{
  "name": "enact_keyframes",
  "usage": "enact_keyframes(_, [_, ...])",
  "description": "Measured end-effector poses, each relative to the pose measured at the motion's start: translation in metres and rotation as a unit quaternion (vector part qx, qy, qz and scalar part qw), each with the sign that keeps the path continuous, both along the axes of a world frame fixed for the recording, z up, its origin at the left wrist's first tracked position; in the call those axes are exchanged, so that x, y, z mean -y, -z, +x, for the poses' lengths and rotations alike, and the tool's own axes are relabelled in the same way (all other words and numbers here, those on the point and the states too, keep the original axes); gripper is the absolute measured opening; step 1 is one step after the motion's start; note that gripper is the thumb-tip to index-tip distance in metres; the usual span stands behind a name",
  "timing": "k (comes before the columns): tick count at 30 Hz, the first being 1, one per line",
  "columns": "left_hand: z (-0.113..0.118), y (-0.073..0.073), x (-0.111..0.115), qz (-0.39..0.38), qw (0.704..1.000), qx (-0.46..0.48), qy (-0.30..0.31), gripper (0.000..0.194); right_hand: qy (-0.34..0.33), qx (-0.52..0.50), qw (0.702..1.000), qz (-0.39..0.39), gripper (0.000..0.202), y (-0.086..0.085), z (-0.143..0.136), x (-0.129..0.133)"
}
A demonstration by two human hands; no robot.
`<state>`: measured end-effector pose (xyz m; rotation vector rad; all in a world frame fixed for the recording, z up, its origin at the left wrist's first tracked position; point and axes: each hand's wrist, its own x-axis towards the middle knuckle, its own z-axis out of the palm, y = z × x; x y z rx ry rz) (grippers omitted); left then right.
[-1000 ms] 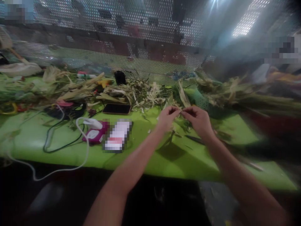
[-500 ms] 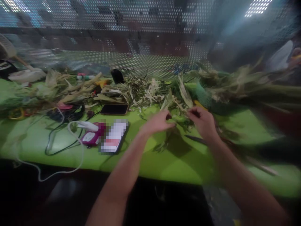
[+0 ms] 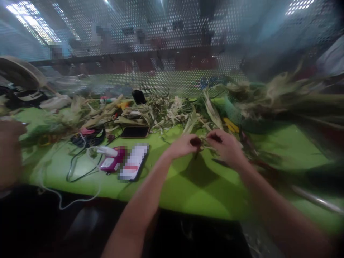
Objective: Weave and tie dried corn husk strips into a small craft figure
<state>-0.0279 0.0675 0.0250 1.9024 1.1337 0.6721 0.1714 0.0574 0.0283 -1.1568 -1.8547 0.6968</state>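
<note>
Over the green table (image 3: 166, 186), my left hand (image 3: 185, 145) is closed with thumb and fingertips curled together. My right hand (image 3: 225, 145) faces it, pinching just to the right. Small pale-green plant strands (image 3: 203, 143) show at the fingertips of both hands; blur hides their exact form. Behind my hands stand upright dry corn husks (image 3: 211, 107), with a further husk leaf (image 3: 190, 122) beside them. A dark pointed blade (image 3: 219, 162) lies partly under my right wrist.
A phone with a lit screen (image 3: 134, 163), a purple power socket (image 3: 113, 161) with white cable and a dark phone (image 3: 134, 132) lie left. Plant scraps (image 3: 174, 111) line the perforated metal screen (image 3: 166, 77). A green basket (image 3: 242, 111) stands right. Another person's arm (image 3: 10, 154) is far left.
My hands have come closer together, and the green sprig hanging below my left hand no longer shows there. Another person's arm has entered at the left. The view has shifted slightly.
</note>
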Motion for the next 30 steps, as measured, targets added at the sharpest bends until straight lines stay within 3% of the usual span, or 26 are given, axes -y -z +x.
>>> enact_keyframes(10, [0.002, 0.008, -0.002, -0.078, 0.977, 0.191, -0.049, 0.032, -0.015, -0.009, 1.000, -0.001, 0.016, -0.001, 0.001, 0.000])
enact_keyframes(17, [0.004, 0.008, -0.003, -0.091, 0.969, 0.225, -0.042, 0.036, -0.020, -0.007, 1.000, 0.017, 0.014, 0.002, 0.001, -0.002])
enact_keyframes(30, [0.017, 0.013, 0.002, -0.127, 0.950, 0.269, -0.091, 0.043, -0.022, 0.069, 0.997, 0.035, 0.011, -0.003, 0.008, -0.004])
